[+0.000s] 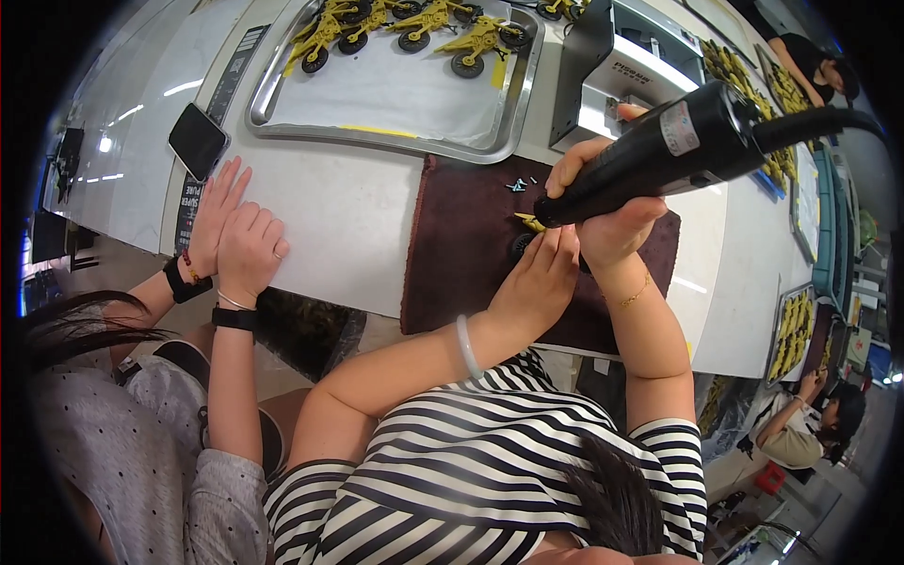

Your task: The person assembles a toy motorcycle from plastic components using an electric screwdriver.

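Note:
My right hand [612, 226] is wrapped round a thick black electric screwdriver [650, 158], held slantwise with its cord running off to the right. The driver's tip end points down at a small yellow toy motorbike [530, 222] with a black wheel. Most of that toy is hidden behind my hands. My left hand [541, 282], below a pale bangle, has its fingers closed over the toy and presses it on a dark maroon cloth [447, 273]. Several small silvery screws [520, 185] lie on the cloth just beyond the driver tip.
A metal tray [405, 141] with several yellow motorbikes stands at the back, beside a box-shaped device [626, 71]. At left, a co-worker's crossed hands [247, 250] rest on the table near a phone [199, 139]. More people and trays of yellow parts [791, 334] are at right.

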A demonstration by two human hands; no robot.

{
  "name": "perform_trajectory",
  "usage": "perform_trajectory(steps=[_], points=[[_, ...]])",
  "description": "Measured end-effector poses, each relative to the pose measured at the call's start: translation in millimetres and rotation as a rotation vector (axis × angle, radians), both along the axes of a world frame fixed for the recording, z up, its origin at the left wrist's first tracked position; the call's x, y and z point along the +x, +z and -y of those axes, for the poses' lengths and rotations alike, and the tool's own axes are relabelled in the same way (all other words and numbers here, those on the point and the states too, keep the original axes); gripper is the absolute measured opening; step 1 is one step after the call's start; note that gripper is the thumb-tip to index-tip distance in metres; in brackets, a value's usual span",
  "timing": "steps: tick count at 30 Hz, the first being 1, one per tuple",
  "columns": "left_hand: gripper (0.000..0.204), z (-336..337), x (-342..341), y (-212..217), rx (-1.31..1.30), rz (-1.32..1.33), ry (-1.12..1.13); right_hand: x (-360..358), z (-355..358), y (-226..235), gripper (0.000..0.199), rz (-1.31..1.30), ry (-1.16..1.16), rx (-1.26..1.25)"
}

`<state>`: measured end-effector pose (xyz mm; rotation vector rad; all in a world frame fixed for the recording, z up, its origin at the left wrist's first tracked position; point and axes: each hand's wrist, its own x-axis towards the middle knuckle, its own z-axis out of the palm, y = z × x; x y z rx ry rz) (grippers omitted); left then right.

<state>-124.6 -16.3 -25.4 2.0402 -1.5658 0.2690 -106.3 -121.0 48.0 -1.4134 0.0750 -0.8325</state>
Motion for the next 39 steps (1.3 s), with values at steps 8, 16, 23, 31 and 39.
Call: perform_trajectory(steps=[8,16,23,31,39], points=[[0.038,-2,2,0,0.06,0.072,0.005,2,0,0,0.098,-0.029,0.003,-0.023],[0.033,-5,5,1,0.045,0.036,-0.011,1,1,-3,0.095,-0.161,0.081,-0.026],[0.034,-2,7,6,0.089,0.02,-0.066,4,5,-3,0.096,-0.147,0.068,0.007],[0.041,-6,3,9,0.162,0.196,-0.054,-60,19,56,0.104,0.34,-0.108,0.283],[0.043,-8,-2,4,0.136,0.193,-0.04,-116,18,45,0.089,0.281,-0.385,0.227]])
